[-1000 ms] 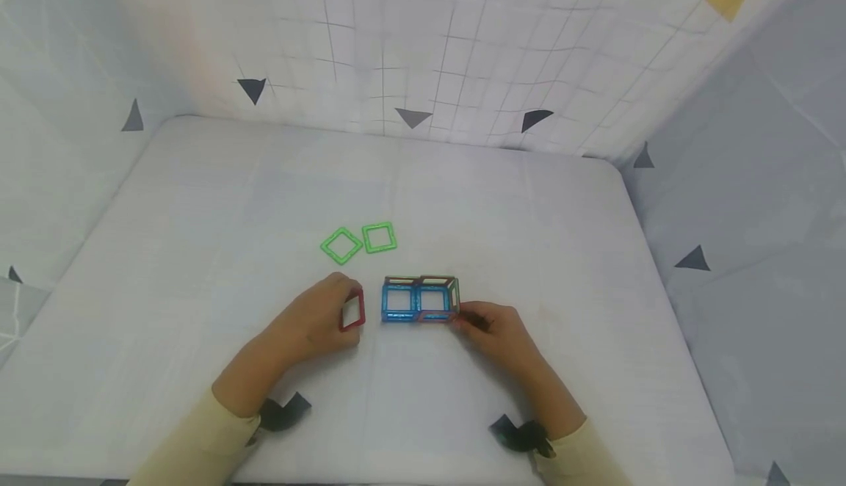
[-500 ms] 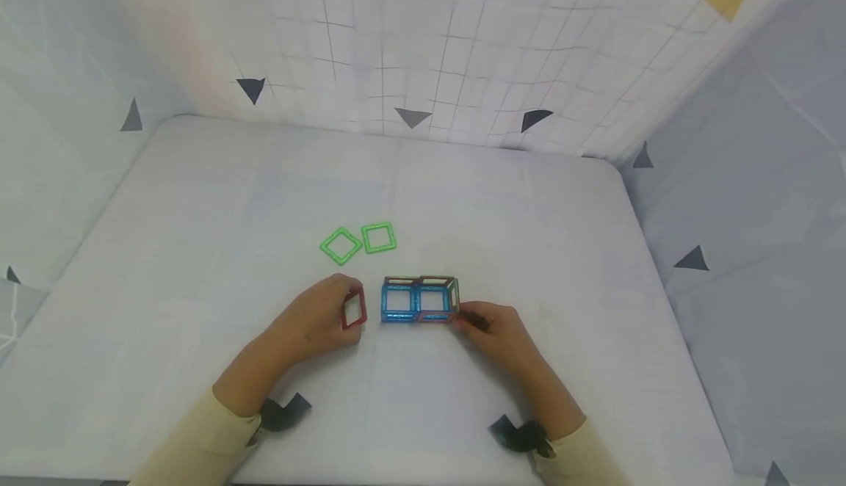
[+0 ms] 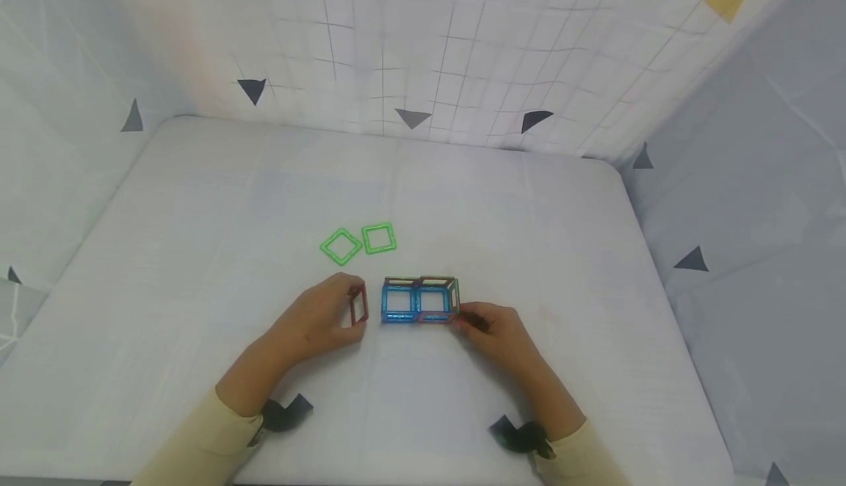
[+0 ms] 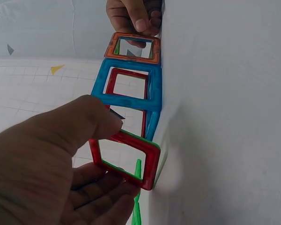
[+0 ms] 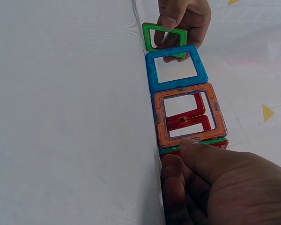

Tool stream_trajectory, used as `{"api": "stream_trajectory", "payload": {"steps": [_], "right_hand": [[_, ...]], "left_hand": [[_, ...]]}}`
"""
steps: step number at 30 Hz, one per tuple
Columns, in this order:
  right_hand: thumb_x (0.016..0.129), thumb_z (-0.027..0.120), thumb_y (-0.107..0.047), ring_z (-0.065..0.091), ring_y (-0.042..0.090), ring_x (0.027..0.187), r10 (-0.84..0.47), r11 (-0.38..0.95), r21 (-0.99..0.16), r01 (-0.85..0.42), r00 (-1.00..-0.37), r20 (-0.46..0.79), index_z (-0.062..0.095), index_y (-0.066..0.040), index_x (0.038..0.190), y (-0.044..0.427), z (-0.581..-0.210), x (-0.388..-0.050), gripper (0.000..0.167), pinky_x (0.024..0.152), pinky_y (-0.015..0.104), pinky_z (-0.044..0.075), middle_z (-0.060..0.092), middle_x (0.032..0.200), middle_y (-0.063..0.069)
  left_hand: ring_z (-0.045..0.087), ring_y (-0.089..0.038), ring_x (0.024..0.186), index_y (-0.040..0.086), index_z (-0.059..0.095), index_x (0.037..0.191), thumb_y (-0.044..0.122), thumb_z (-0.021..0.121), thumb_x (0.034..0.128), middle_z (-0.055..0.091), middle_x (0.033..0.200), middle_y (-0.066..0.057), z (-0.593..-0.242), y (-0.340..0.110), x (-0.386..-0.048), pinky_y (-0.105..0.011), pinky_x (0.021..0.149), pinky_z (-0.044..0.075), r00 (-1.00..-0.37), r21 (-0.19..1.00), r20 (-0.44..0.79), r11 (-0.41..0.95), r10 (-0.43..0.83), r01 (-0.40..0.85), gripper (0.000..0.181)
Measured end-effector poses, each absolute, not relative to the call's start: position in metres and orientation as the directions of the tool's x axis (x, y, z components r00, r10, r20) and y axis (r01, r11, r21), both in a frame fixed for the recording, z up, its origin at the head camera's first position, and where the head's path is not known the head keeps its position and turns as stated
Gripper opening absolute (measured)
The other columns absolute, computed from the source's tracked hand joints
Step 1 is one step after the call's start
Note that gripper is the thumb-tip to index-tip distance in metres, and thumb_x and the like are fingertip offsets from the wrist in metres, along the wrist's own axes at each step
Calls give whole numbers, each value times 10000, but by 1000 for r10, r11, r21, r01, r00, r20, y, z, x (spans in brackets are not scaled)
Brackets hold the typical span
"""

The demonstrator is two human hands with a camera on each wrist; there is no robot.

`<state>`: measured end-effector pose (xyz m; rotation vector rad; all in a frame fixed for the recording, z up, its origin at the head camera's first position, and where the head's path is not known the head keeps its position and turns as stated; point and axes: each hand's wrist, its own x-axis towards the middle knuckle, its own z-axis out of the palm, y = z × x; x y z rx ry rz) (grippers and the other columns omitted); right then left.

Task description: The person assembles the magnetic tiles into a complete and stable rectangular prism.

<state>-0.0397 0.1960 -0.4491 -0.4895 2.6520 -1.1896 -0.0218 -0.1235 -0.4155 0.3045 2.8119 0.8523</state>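
Observation:
My left hand [image 3: 320, 317] pinches a red square magnetic tile [image 4: 152, 164] between thumb and fingers. Green shows along this tile's edges, and in the right wrist view its other face [image 5: 147, 38] looks green. The tile stands upright, a small gap left of a low box-like structure of joined magnetic tiles [image 3: 399, 316]. Blue tiles [image 4: 126, 101], an orange tile [image 5: 160, 115] and red and green ones make up that structure. At its right end, my right hand [image 3: 496, 332] grips the near corner, thumb on the orange tile's edge. Its other fingers are partly hidden.
Two green square tiles, a left one [image 3: 331, 254] turned like a diamond and a right one [image 3: 380, 249], lie flat behind the structure. The white table [image 3: 529, 236] meets pale walls at the back and sides, marked with triangles.
My left hand has shifted slightly right with the red tile, which has turned more edge-on to the head view. The right hand and the structure stay where they were.

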Motion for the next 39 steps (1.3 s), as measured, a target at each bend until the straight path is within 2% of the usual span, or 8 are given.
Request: {"api": "stream_trajectory", "payload": {"steps": [18,29,39], "right_hand": [[899,747,-182,691,112,999,-378,605,-765,-221,-925,-32,738,-108,1154,197,-450,-40,265,872,299,575,746,1096,-20],[884,764,-189,701,139,996,-391,592,-754,-284,-919,39,745,-111,1132,195,-451,-40,260,875,335,578,752,1079,-7],[863,787,-199,692,83,937,-381,596,-742,-308,-921,76,754,-133,1099,195,-453,-40,248,841,294,580,757,1039,-42]], "left_hand": [[593,-145,1166,123,550,1330,275,795,785,616,1234,32,-424,-118,-26,-359,1013,509,-959,672,-95,728,267,136,616],[591,-152,1177,126,539,1354,281,797,798,618,1258,21,-422,-114,-29,-364,1023,503,-958,667,-95,732,271,141,632],[585,-160,1215,143,530,1377,282,795,812,603,1310,31,-421,-114,-32,-368,1031,498,-952,669,-95,727,292,156,639]]}}
